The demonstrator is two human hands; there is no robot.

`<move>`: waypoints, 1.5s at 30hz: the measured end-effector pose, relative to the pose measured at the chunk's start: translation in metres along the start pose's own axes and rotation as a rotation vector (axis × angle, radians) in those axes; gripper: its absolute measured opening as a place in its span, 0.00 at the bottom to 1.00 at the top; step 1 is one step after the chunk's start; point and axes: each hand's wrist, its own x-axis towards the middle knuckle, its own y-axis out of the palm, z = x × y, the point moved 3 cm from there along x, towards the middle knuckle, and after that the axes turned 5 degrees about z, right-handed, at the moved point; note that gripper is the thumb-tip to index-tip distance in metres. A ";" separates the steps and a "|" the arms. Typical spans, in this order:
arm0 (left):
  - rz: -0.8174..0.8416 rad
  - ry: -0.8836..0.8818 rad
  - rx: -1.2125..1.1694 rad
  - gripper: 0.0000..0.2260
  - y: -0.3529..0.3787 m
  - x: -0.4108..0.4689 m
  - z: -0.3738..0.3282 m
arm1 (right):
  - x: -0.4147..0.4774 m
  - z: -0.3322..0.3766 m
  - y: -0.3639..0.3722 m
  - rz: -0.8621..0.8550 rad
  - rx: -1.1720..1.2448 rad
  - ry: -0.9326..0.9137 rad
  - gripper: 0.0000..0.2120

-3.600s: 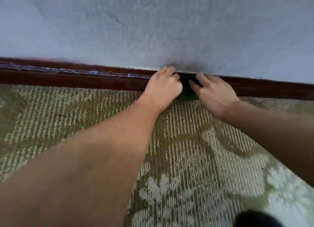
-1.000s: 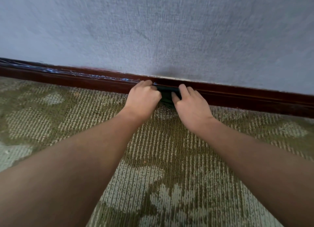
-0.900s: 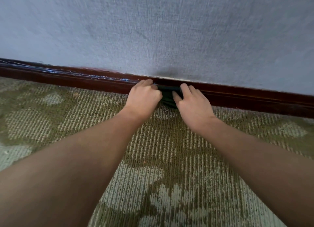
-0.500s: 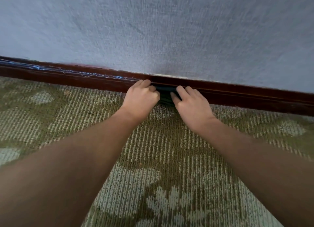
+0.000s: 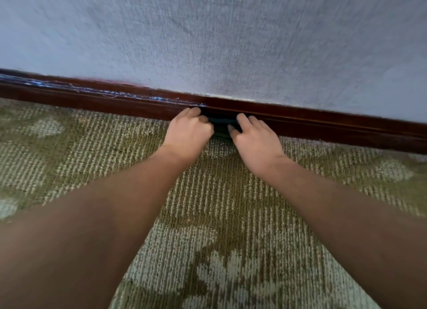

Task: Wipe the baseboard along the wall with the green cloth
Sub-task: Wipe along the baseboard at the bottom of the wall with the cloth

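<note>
A dark red-brown baseboard point(image 5: 92, 100) runs along the foot of a pale textured wall point(image 5: 231, 43), sloping down to the right. A dark green cloth point(image 5: 222, 126) is pressed against it near the middle, mostly hidden by my hands. My left hand point(image 5: 188, 133) grips its left end with curled fingers. My right hand point(image 5: 254, 137) holds its right end, fingertips on the baseboard. Bluish dusty streaks lie on the baseboard's top edge left of my left hand.
A green and cream patterned carpet point(image 5: 208, 204) covers the floor up to the baseboard. Both my bare forearms stretch across it from the lower corners.
Both hands with the cloth have slid a little left along the baseboard over the last second. The view has shifted slightly.
</note>
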 end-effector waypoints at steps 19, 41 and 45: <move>-0.177 0.139 0.201 0.06 -0.065 -0.020 0.016 | 0.000 0.003 -0.056 -0.265 0.033 0.025 0.17; 0.086 -0.018 0.112 0.10 -0.035 -0.030 0.024 | -0.001 0.024 -0.042 -0.022 0.224 -0.002 0.18; 0.009 -0.023 0.123 0.10 -0.038 -0.034 0.036 | 0.004 0.026 -0.047 -0.082 0.223 -0.001 0.23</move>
